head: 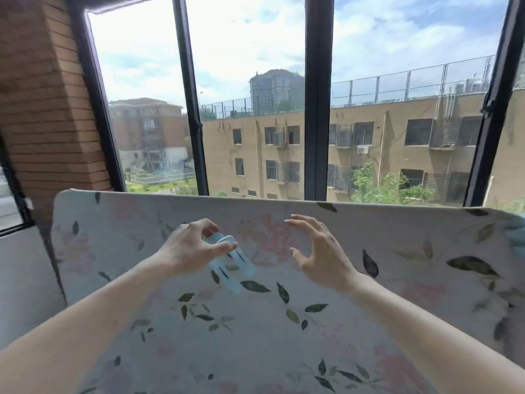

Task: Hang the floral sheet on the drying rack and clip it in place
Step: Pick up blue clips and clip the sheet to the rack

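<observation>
Pale cotton printed with pink blooms and dark green leaves is already lying draped over the drying rack: the floral sheet (pixel 284 322) is hanging across a straight top edge that is running level below the window (pixel 250 103), so the hanging part of the job is looking done. The rack itself is staying hidden under the cloth, so its bar is not showing.

What is remaining is the clipping. The left hand (pixel 193 248) is holding a translucent blue clip (pixel 230 263), with thumb and fingers curled round its upper end and its two long prongs pointing down and to the right over the sheet. Whether the prongs are touching the cloth is hard to tell. The right hand (pixel 315 251) is hovering just beside it, holding nothing, with fingers spread and loosely bent and the thumb apart from them.

At the far right edge something pale blue (pixel 515 234) is sitting at the corner of the sheet; it is possibly a clip already in place, though it is too blurred to say. Judging by this, the person is partway through fastening, with this clip not yet pushed over the top edge
</observation>
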Available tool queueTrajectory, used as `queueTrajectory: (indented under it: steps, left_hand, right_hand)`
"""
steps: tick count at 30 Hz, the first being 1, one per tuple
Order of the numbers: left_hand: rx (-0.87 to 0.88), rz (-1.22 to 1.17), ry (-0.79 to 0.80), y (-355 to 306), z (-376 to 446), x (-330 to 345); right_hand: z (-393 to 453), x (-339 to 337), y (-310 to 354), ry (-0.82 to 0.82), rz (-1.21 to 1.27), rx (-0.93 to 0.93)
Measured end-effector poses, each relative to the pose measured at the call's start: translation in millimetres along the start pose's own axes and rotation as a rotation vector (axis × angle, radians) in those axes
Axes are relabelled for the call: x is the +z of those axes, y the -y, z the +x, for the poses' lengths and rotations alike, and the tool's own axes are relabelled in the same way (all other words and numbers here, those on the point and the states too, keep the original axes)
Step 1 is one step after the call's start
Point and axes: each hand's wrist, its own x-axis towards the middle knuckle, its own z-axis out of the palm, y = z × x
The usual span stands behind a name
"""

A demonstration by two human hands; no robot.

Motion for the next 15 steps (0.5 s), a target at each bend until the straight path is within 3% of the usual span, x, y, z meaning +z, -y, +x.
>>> queueTrajectory:
  steps: [7,15]
  left_hand:
    - [-0.177,0.012,-0.107,131.1,-42.8,-72.6]
    - [-0.271,-0.036,-0.171,228.8,-69.3,-125.2]
  right_hand:
    - [44.3,115.7,91.1,0.098,0.046,-0.061]
    - [77.3,197.7,156.5,0.185,0.068,-0.113]
